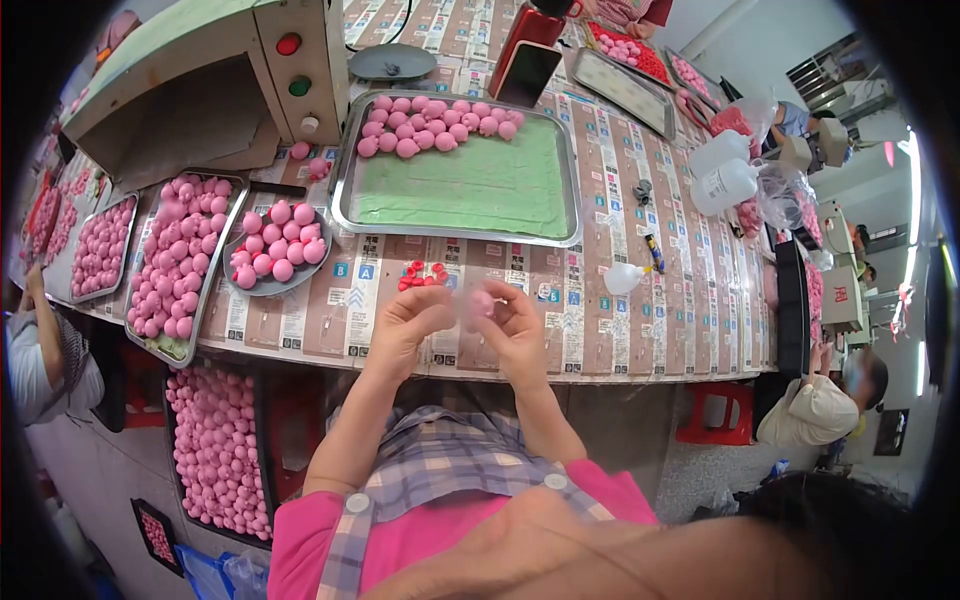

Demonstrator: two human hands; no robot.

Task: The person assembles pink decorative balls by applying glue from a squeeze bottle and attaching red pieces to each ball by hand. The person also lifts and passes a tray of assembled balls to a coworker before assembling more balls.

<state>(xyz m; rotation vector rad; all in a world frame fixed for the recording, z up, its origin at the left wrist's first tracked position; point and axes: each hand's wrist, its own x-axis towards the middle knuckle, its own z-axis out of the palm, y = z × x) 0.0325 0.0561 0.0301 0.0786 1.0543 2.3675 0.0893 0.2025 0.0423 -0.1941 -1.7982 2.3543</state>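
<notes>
My right hand (pixel 516 330) pinches a small pink ball-shaped piece (pixel 482 303) between thumb and fingertips, above the near part of the table. Close to it on the left, my left hand (pixel 408 328) has thumb and fingertips pressed together; a pale blur hides what they hold, if anything. Just beyond my left fingers lie several small red parts (pixel 422 276). Farther back, a metal tray (pixel 345 190) lined with green cloth (pixel 470 185) carries rows of pink balls (pixel 435 122) along its far side. A grey plate (pixel 292 287) of pink balls with red bits stands left of the tray.
A machine with red and green buttons (pixel 292 75) stands back left. Long trays of pink balls (pixel 180 260) line the left. A white squeeze bottle (pixel 622 278), a marker-like tube (pixel 655 253) and a phone (pixel 527 75) sit right of centre. Co-workers sit at both sides.
</notes>
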